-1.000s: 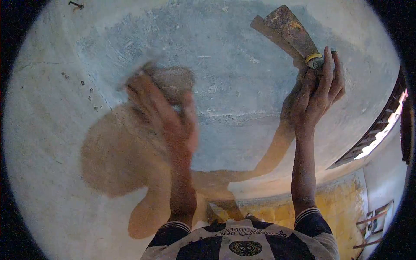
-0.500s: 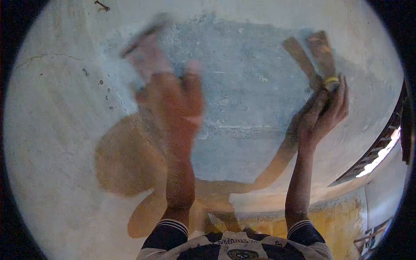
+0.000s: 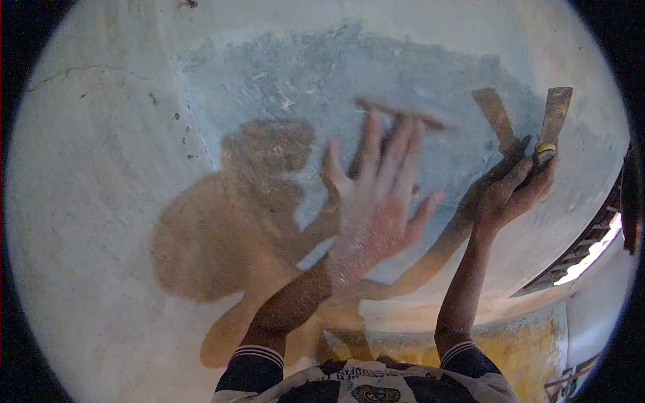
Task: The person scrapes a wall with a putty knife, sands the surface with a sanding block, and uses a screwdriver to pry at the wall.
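My left hand [image 3: 376, 208] is slightly blurred, its fingers laid along a broad, flat scraper-like tool [image 3: 403, 114] against the wall. The tool's thin, brownish straight edge shows past the fingertips; most of it is hidden behind the hand. At the right, my right hand [image 3: 517, 185] is wrapped round the handle of a putty knife [image 3: 556, 114]. Its narrow, stained blade points up, with a yellow band at the base. Behind both hands spreads a grey-blue patch [image 3: 316, 80] on the pale wall, streaked with whitish marks.
The pale wall [image 3: 87, 221] has a crack and several small dark holes at the left. Brown shadows of my head, arms and tools fall across it. Yellow wall [image 3: 457, 342] shows low down. A bright gap [image 3: 591, 252] lies at the right.
My left hand has swept right and a little down across the patch with the broad tool, which has turned. My right hand has shifted slightly right and down with the putty knife.
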